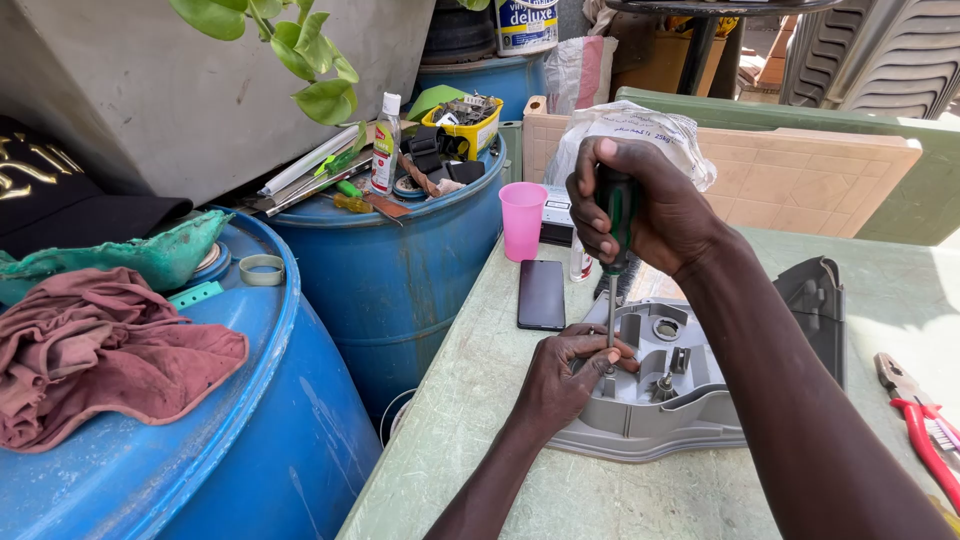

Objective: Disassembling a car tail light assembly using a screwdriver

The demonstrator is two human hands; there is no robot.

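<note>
The right hand point(650, 210) is clenched in a full fist around the green-and-black handle of a screwdriver point(614, 255), which stands upright with its shaft pointing down into a grey plastic housing point(680, 395). The left hand point(565, 375) rests on the near left corner of the housing, its fingers point(600, 350) curled and pinched around the tip of the shaft where it meets the plastic. The housing lies on the pale green worktop point(480, 400), open side up. Just left of the housing lies a black phone point(541, 294), face up, and behind the phone stands a pink plastic cup point(522, 220). To the right of the housing, at the worktop's edge, lie red-handled pliers point(925, 425). Left of the housing, off the worktop, stands a blue drum point(390, 270) with tools on its lid.
</note>
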